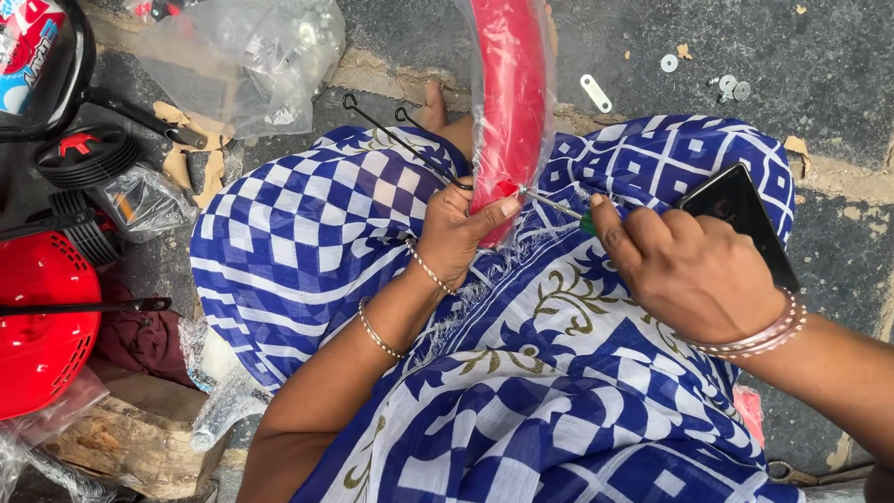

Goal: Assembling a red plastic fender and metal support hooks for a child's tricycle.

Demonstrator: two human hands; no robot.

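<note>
Centrally, the left hand (453, 233) grips the lower end of a red mudguard (508, 102) that is still sheathed in clear plastic wrap; the thumb presses across its front and the fingers curl behind, closed on the part. The mudguard rises from the lap toward the far edge of the scene, between the knees. Two thin black wire stays (400, 142) run from the left hand's grip up and to the left, each ending in a small loop. The right hand (689, 270) is closed around a screwdriver (557, 207) with a green handle, its metal shaft pointing left so that the tip meets the mudguard just beside the left thumb. A dark phone (740, 219) lies on the blue-and-white patterned cloth (307, 233) over the right knee, just behind the right hand. Far right, on the grey floor, lie several washers (731, 87) and a small flat metal bracket (596, 93). At left stand red plastic parts (42, 326), and at the far left a clear plastic bag (251, 56).
</note>
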